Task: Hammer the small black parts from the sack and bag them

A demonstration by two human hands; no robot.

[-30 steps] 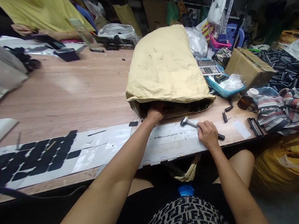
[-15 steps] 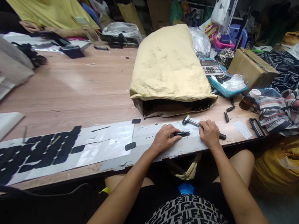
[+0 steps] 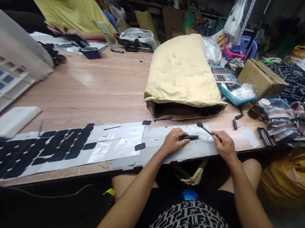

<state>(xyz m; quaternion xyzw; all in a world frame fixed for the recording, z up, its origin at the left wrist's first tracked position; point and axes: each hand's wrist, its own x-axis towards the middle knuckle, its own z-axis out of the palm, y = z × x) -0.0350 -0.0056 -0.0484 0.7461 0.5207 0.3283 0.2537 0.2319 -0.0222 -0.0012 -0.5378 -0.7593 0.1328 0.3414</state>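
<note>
Holding the black piece [image 3: 191, 137]: the left hand [image 3: 176, 139] grasped this slim piece at its left end, fingers curled round it; it lay close to the near edge of the worktop [image 3: 104, 94], right of that edge's middle.
Hammer [image 3: 207, 129]: the right hand [image 3: 223, 144] was closed round its handle; the head sat just beyond the black piece, on the side toward the bag. Whether the head touched anything below could not be told.
Grey board [image 3: 202, 148]: this flat sheet ran along the worktop's near edge, beneath the black piece.
Work on the black piece: judging from this view, it was at an early point. Hammer and piece were each in grasp but appeared apart, and any mark on the piece was too small to make out. What remained for it did not show.
Bag [image 3: 183, 67]: it lay back from the near edge, mouth toward the hands, with dark contents inside that neither hand touched.
Black pads [image 3: 62, 146]: many were laid in rows along the near edge toward the worktop's left corner.
Right end: two dark pieces [image 3: 235, 124], a paper slip [image 3: 251, 138] and a striped cloth [image 3: 284, 117] lay there.
Far edge, left part: a person in a yellow top [image 3: 78, 13] sat or stood.
</note>
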